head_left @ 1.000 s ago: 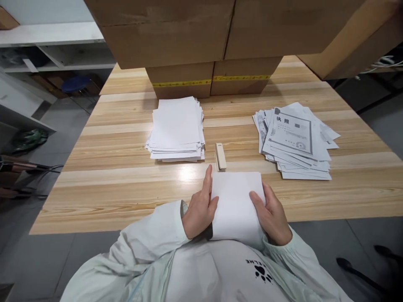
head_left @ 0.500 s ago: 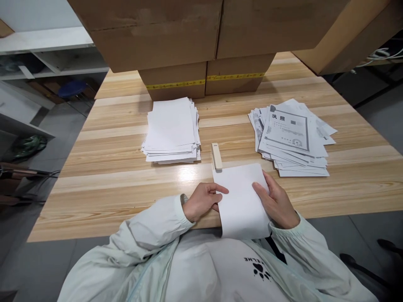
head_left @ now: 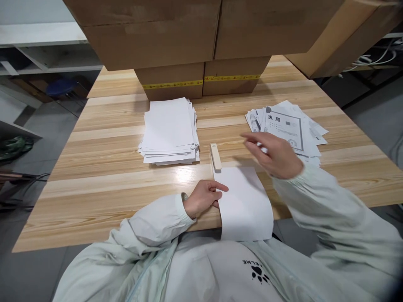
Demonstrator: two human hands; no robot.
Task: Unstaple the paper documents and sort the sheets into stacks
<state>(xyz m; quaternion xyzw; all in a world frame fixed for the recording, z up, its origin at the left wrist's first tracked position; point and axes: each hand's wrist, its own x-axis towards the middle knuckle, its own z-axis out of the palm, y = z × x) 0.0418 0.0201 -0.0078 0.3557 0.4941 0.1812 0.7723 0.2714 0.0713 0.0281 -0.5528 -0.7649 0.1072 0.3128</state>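
White paper (head_left: 244,205) lies in front of me, its near edge hanging over the table's edge. My left hand (head_left: 206,197) grips it at the left edge, thumb and index finger on top and other fingers beneath. A cream stapler (head_left: 215,157) stands at the paper's top left corner, its front end over the corner. My right hand (head_left: 273,153) is in the air, slightly blurred, right of the stapler and in front of the printed sheets. Its index finger and thumb are stretched out and apart, with nothing seen between them.
A stack of blank-faced sheets (head_left: 170,130) sits on the left of the wooden table (head_left: 103,167). A fanned pile of printed sheets (head_left: 285,126) lies at the right. Cardboard boxes (head_left: 170,77) with yellow tape rise at the back, and another carton (head_left: 333,46) stands back right.
My right hand has let go of the paper's right edge and moved up and forward, level with the stapler. My left hand has kept its hold.
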